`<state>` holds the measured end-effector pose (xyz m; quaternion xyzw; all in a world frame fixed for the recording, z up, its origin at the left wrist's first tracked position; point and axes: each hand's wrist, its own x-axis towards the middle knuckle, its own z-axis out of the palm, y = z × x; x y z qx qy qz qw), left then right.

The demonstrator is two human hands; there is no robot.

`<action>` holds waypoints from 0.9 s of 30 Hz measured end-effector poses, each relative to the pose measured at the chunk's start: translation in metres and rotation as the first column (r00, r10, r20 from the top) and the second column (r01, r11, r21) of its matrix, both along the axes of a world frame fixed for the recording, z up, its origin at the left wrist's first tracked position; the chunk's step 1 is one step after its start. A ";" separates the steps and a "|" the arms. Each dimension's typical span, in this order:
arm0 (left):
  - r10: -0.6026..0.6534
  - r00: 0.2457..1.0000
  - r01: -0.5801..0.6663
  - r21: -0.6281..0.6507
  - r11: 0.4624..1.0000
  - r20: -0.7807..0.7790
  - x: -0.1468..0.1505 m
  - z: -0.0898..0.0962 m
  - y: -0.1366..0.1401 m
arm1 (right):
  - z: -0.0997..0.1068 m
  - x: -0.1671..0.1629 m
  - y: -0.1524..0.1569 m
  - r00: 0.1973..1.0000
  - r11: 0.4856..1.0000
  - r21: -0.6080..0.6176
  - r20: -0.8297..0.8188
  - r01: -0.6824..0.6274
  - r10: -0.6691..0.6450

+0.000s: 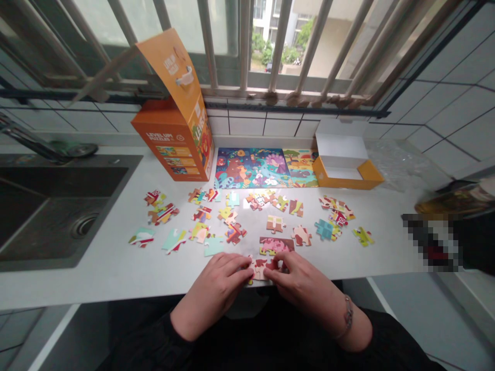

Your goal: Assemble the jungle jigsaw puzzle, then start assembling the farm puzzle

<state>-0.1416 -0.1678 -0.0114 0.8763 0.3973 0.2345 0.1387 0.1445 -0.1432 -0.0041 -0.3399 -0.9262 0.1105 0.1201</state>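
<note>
Both my hands meet at the front edge of the white counter over some joined puzzle pieces (260, 269) in cream, dark red and pink. My left hand (221, 278) pinches their left end between thumb and fingers. At the right end, my right hand (299, 278) grips a puzzle piece, mostly covered by the fingers. Just beyond my fingertips lies a pink and brown joined strip of puzzle pieces (276, 245). Farther out are a beige puzzle piece (275, 223) and a cream and brown puzzle piece (301, 235).
Loose puzzle pieces (201, 232) are scattered across the counter (96, 281). Behind them lie colourful picture sheets (251, 167), between an upright orange puzzle box (166, 139) and an opened yellow box (348, 178). A sink (133, 170) is at left, clear plastic wrap (402, 162) at right.
</note>
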 end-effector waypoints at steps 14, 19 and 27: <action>-0.036 0.997 0.042 0.106 0.993 -0.065 0.022 -0.007 -0.006 | 0.011 0.028 0.029 0.987 0.993 0.000 -0.111 0.118 -0.117; -0.032 0.997 0.043 0.165 0.985 -0.068 0.023 -0.009 -0.003 | 0.010 0.106 0.116 0.852 0.830 0.207 -0.037 0.518 -0.522; -0.016 0.999 0.025 0.202 0.979 -0.049 0.022 -0.008 -0.005 | 0.003 0.157 0.191 0.842 0.861 0.065 0.184 0.505 -0.508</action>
